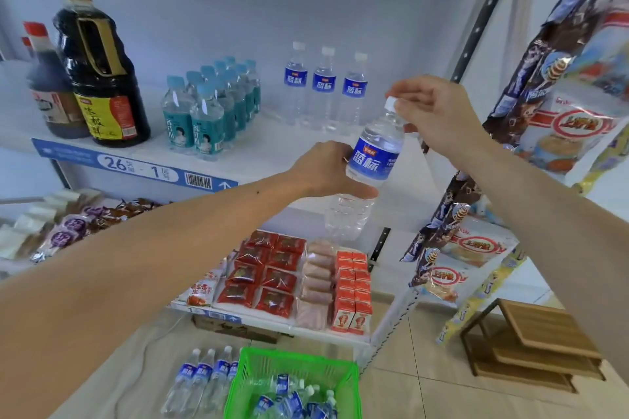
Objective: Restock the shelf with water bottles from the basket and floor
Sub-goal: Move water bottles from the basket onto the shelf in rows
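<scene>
Water bottle point(371, 160) with the blue label is in the air in front of the upper shelf point(272, 146), tilted so its white cap point(390, 103) leans to the right and its clear base hangs below the shelf's front edge. The left hand point(326, 170) is wrapped around its middle, thumb across the lower body, while the right hand point(435, 112) pinches the cap and neck with its fingertips. 3 matching bottles point(325, 85) already stand in a row at the back of that shelf, beside a block of teal-labelled bottles point(211, 105), with bare white board in front of and to the right of them. I judge the step in hand to be setting this bottle down in line with those 3. To do it well, bring it upright first, label facing outward like the others, then lower the base flat onto the open board just beside the row, steadying from the cap so it does not rock into its neighbours and topple them. Let go with the left hand only once the base sits flat. More stock waits below in the green basket point(292, 367) and as 4 bottles lying on the floor point(204, 381) beside it.
</scene>
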